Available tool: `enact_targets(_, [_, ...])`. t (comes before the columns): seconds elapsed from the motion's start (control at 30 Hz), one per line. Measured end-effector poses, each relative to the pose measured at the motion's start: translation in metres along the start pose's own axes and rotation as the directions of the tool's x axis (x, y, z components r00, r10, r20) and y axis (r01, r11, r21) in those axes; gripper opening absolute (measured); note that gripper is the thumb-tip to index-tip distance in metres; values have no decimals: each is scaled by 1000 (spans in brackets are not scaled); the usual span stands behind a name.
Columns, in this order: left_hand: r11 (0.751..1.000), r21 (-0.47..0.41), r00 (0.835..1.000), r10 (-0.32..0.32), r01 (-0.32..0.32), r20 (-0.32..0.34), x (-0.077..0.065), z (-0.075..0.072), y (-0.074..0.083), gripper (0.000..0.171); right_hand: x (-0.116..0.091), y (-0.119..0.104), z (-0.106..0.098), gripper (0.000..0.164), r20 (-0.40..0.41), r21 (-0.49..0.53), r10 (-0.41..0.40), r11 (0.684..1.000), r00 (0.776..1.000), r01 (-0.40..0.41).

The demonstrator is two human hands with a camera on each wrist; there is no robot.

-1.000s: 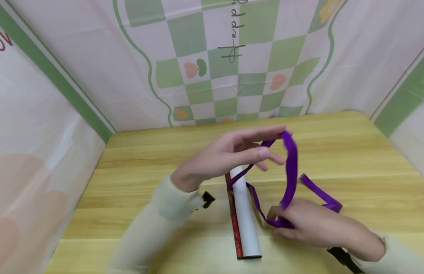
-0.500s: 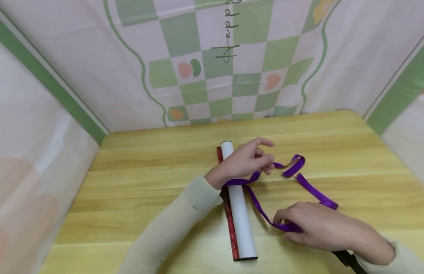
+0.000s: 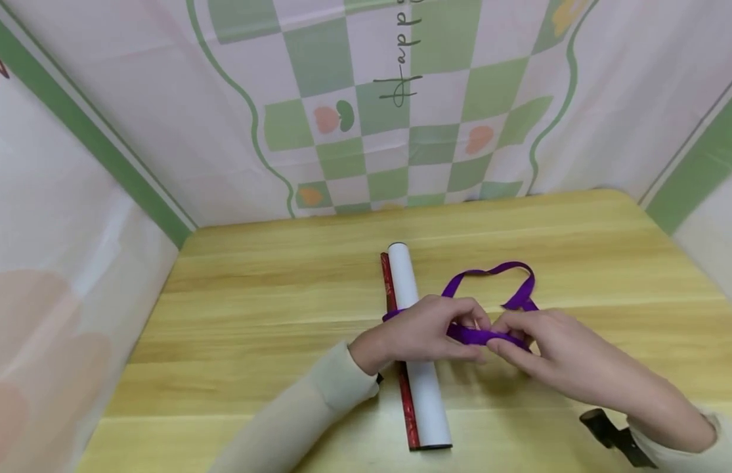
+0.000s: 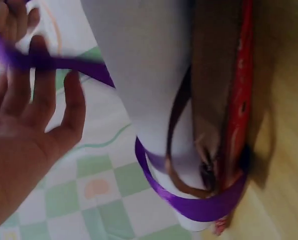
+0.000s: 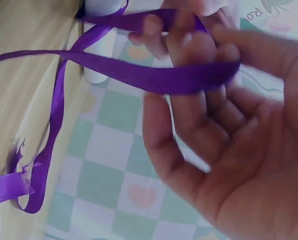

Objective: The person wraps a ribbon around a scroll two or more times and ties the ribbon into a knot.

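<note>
A purple ribbon (image 3: pixel 479 337) loops round a white roll (image 3: pixel 421 387) with a red strip (image 3: pixel 408 410) along its left side, both lying on the table. My right hand (image 3: pixel 549 348) pinches the ribbon to the right of the roll. My left hand (image 3: pixel 421 332) reaches over the roll, its thumb and index finger apart with the ribbon passing between them. In the left wrist view, the ribbon crosses the fingers (image 4: pixel 44 100) of that hand, which are spread. The right wrist view shows a ribbon band running across the right hand's fingers (image 5: pixel 193 115).
Loose ribbon curves over the wooden table (image 3: pixel 271 282) behind the hands, and a frayed ribbon end (image 5: pixel 26 182) shows in the right wrist view. A checked green and white cloth (image 3: pixel 389 144) hangs behind the table's far edge.
My left hand has come down from its raised position to beside my right hand, which has shifted slightly up and left. The raised ribbon loop has dropped, and a length lies on the table.
</note>
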State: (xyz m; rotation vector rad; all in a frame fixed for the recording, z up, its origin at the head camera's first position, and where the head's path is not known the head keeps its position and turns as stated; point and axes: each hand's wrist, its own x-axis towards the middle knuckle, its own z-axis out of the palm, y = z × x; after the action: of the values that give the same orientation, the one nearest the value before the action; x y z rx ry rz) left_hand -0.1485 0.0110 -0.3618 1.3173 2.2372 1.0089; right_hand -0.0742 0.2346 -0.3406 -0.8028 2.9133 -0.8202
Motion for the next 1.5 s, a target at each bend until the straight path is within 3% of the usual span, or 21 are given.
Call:
enact_targets(0.1, [993, 112, 993, -19, 32, -119, 2, 1, 2, 22, -2, -1, -2, 4, -34, 36, 55, 998, 998, -53])
enact_targets(0.17, [991, 126, 973, -17, 48, -232, 3, -1, 1, 18, -5, -1, -5, 7, -59, 62, 69, 996, 996, -65])
enact_targets(0.23, [996, 79, 933, -6, 37, -361, 2, -5, -2, 15, -7, -1, -7, 8, -72, 88, 76, 994, 994, -70])
enact_targets(0.37, [997, -36, 825, 40, -73, -563, -2, -18, -4, 16, -9, -5, -10, 16, -58, 116, 108, 988, 992, -100])
enact_targets(0.5, [981, -114, 738, 41, -159, -674, -12, -40, 2, 22, -8, -8, -12, 13, -42, 110, 124, 987, 991, -119])
enact_targets(0.67, [962, -209, 661, -41, -177, -749, -33, -78, 7, 19, -5, -7, -10, 14, -87, 68, 76, 995, 993, -71])
enact_targets(0.77, [964, -251, 613, -148, -84, -776, -49, -102, 1, 19, -4, -4, -8, 11, -91, 68, 50, 997, 995, -44])
enact_targets(0.83, [966, -259, 553, -226, 18, -802, -61, -117, -8, 19, -3, -1, -7, 10, -92, 70, 40, 997, 995, -34])
enact_targets(0.9, [951, -272, 477, -310, 148, -822, -75, -131, -19, 20, -2, 1, -5, 10, -88, 68, 30, 997, 996, -24])
enact_targets(1.0, [897, -312, 360, -416, 314, -835, -96, -147, -38, 22, 1, 3, -3, 10, -73, 70, 26, 997, 997, -21])
enact_targets(1.07, [849, -354, 307, -484, 392, -819, -112, -156, -49, 24, 3, 6, -1, 9, -52, 67, 25, 998, 998, -22])
enact_targets(1.13, [807, -392, 266, -535, 442, -802, -128, -163, -58, 26, 6, 11, 1, 11, -27, 63, 28, 998, 999, -27])
enact_targets(1.27, [748, -439, 216, -597, 498, -772, -158, -176, -70, 29, 10, 23, 3, 15, 36, 33, 62, 997, 997, -63])
enact_targets(1.33, [719, -423, 215, -613, 552, -760, -170, -179, -77, 29, 12, 30, 3, 20, 65, -21, 106, 994, 992, -105])
enact_targets(1.37, [709, -390, 229, -608, 587, -760, -176, -179, -80, 30, 13, 33, 3, 22, 73, -59, 131, 990, 989, -126])
enact_targets(1.43, [694, -301, 283, -593, 654, -754, -183, -176, -89, 28, 16, 41, 2, 29, 80, -145, 187, 974, 979, -175])
enact_targets(1.5, [693, -182, 381, -573, 697, -725, -186, -169, -95, 28, 18, 49, 1, 33, 71, -224, 237, 950, 969, -216])
